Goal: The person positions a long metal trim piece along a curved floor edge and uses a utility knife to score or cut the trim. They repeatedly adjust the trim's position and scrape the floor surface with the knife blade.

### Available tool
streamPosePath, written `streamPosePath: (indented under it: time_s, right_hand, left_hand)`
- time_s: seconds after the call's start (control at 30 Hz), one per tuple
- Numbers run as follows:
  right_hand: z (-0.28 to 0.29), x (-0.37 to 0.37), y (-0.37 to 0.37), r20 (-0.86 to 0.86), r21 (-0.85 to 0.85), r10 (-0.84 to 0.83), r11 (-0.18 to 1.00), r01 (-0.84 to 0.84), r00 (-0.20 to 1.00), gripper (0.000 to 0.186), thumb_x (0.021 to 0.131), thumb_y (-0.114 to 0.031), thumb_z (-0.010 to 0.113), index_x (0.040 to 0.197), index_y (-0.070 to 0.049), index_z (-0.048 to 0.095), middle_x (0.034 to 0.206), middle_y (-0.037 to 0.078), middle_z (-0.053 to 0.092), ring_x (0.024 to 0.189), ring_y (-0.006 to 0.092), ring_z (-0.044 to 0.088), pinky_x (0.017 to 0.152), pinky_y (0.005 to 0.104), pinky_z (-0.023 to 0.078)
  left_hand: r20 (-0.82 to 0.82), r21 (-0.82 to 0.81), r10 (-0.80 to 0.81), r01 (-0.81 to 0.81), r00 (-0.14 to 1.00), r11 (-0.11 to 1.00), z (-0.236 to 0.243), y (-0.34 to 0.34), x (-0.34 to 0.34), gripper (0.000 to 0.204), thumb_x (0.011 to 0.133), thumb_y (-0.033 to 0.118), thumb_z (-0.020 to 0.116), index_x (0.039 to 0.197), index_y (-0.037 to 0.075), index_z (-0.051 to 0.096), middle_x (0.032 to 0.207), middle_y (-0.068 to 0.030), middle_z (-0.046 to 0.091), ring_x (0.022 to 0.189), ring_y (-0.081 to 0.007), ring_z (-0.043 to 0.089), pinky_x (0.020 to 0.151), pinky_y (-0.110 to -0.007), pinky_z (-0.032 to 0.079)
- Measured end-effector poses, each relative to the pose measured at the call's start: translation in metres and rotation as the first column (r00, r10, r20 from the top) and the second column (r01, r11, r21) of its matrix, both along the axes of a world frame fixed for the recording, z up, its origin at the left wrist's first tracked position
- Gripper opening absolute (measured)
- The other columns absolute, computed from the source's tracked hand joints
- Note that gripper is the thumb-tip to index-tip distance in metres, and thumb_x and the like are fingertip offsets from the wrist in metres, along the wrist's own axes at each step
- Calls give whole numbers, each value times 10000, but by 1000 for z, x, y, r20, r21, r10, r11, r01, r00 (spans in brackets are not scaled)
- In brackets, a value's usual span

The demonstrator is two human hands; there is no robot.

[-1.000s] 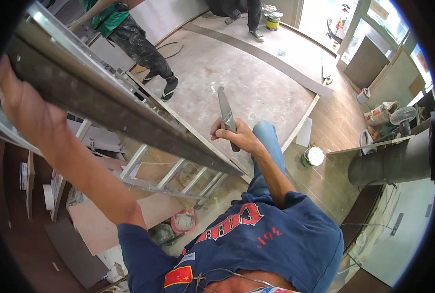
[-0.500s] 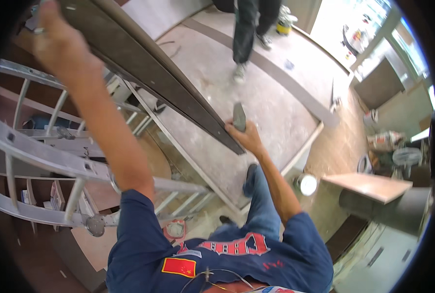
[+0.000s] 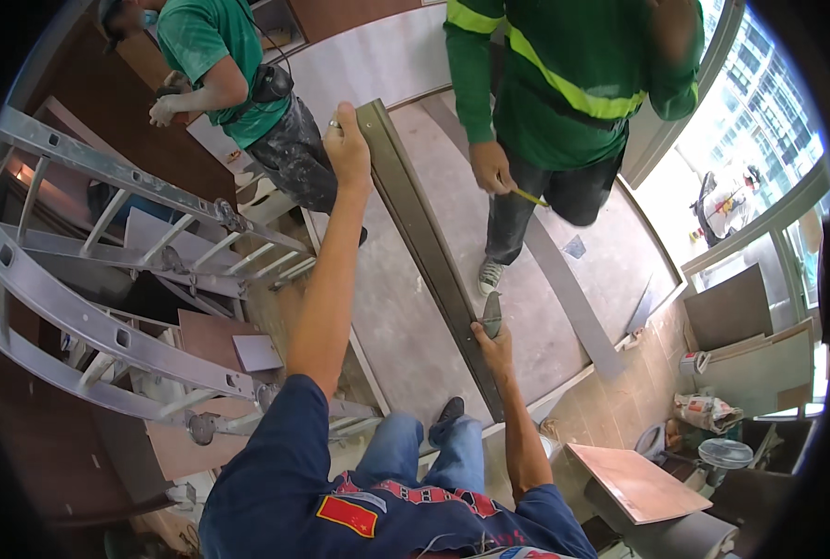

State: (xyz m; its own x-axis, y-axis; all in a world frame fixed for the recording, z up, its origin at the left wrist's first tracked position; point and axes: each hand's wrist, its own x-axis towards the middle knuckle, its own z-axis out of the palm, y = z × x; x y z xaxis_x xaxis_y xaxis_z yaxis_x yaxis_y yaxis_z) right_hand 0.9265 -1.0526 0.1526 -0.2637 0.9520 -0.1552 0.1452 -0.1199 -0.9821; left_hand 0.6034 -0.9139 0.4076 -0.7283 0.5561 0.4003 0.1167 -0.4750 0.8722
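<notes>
A long brown metal channel (image 3: 424, 228) with small holes slants in front of me, its far end raised and its near end down by my knees. My left hand (image 3: 348, 154), arm stretched out, is closed on the far end. Lower down, my right hand (image 3: 495, 352) is closed at the channel's right edge. A flat grey leaf-shaped blade (image 3: 492, 317), like a small trowel, sticks up from that hand; its handle is hidden. The right fingers seem to press the channel's edge too, though their far side does not show.
Aluminium ladders (image 3: 154, 345) lean along my left. A low-edged grey platform (image 3: 415, 317) lies ahead. A co-worker in a green striped shirt (image 3: 564, 102) stands on it, holding a thin yellow thing (image 3: 531, 197). Another person (image 3: 212, 65) works at far left. A board (image 3: 640, 482) lies at right.
The channel's far end has swung right and away with my left hand, and my right hand is lower in view. My view has tilted up, showing both co-workers' upper bodies.
</notes>
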Motion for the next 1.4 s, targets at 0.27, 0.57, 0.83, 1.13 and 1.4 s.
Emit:
streamPosePath:
  time_s: [0.27, 0.57, 0.83, 1.13, 1.4]
  right_hand:
    - [35, -18, 11, 41, -43, -20, 999, 22, 999, 266, 872, -261, 704, 888, -10, 617, 722, -4, 580, 688, 98, 508, 617, 283, 426]
    - [44, -132, 85, 149, -93, -58, 993, 73, 987, 256, 872, -215, 651, 967, 22, 624, 751, 73, 648, 691, 162, 587, 650, 322, 467]
    - [38, -248, 213, 172, -107, -36, 993, 55, 984, 274, 860, -246, 664, 917, 19, 621, 714, 74, 631, 663, 163, 580, 630, 327, 465]
    - [52, -346, 405, 34, 12, -187, 982, 186, 982, 268, 843, -264, 647, 901, -4, 619, 698, 88, 613, 683, 169, 578, 631, 351, 449]
    - [-29, -325, 543, 357, -78, -244, 954, 289, 902, 315, 795, -270, 651, 960, -3, 626, 846, 215, 651, 813, 348, 645, 747, 420, 487]
  left_hand:
    - [424, 36, -416, 444, 804, 895, -38, 4, -30, 628, 979, 611, 325, 1195, 66, 552, 1074, -35, 624, 989, -182, 587, 882, -343, 465]
    - [530, -42, -386, 478, 755, 877, -129, 24, -83, 388, 993, 450, 465, 1137, 103, 561, 1015, 18, 597, 943, -105, 552, 843, -271, 418]
    - [497, -35, -287, 349, 819, 937, -132, 170, -196, 212, 956, 267, 599, 1019, 68, 560, 903, 16, 588, 779, -93, 574, 670, -253, 470]
    - [428, -73, -243, 302, 871, 951, -84, 356, -279, 212, 976, 211, 572, 1095, 39, 545, 1059, -50, 597, 983, -175, 574, 883, -325, 468]
    - [355, -144, -77, 136, 932, 980, -150, 520, -336, 256, 1003, 197, 504, 1154, -6, 464, 1113, -117, 573, 997, -216, 584, 862, -350, 495]
